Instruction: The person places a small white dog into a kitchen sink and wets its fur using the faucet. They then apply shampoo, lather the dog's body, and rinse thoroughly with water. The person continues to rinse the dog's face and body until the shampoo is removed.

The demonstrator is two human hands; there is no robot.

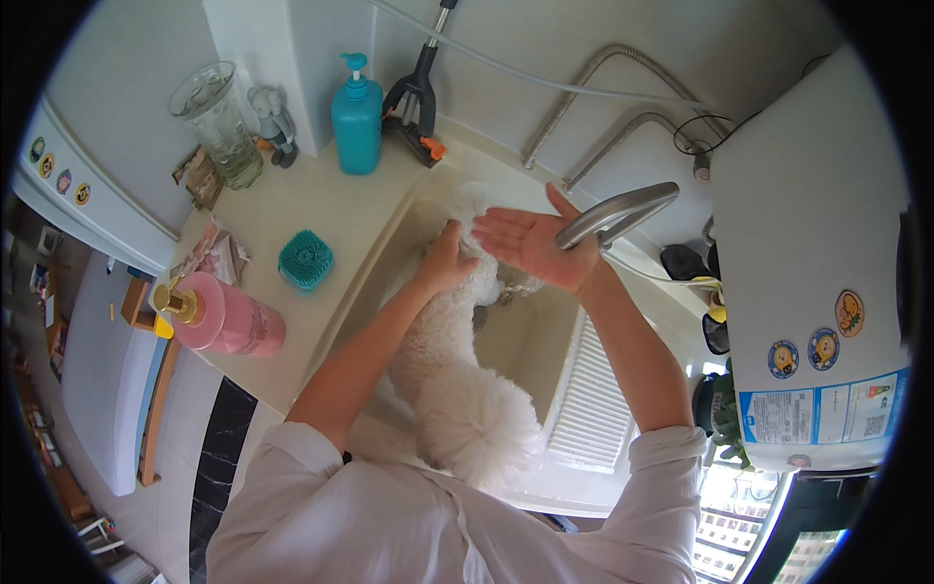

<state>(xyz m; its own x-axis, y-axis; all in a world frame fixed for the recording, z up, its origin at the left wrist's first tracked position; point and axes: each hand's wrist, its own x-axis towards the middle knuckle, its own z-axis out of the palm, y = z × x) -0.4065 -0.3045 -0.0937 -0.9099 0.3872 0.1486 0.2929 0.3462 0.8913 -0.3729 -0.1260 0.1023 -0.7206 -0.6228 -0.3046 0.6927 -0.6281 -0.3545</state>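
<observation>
A white curly-coated dog (445,343) stands in the sink basin (522,343), its fluffy head close to my shirt and its wet hind end towards the wall. My left hand (444,259) grasps its hindquarters from the left, thumb on the back and the fingers partly hidden. Beneath the curved metal faucet (620,212), my right hand (536,244) is held palm up, fingers extended, holding nothing. Its fingertips come close to the dog's wet rear. The dog's legs are mostly out of sight.
On the left counter are a teal silicone brush (306,260), a pink pump bottle (226,314), a blue pump bottle (357,117) and a glass vase (222,131). A ribbed white drainboard (592,394) lies right of the basin, near a white appliance (803,241).
</observation>
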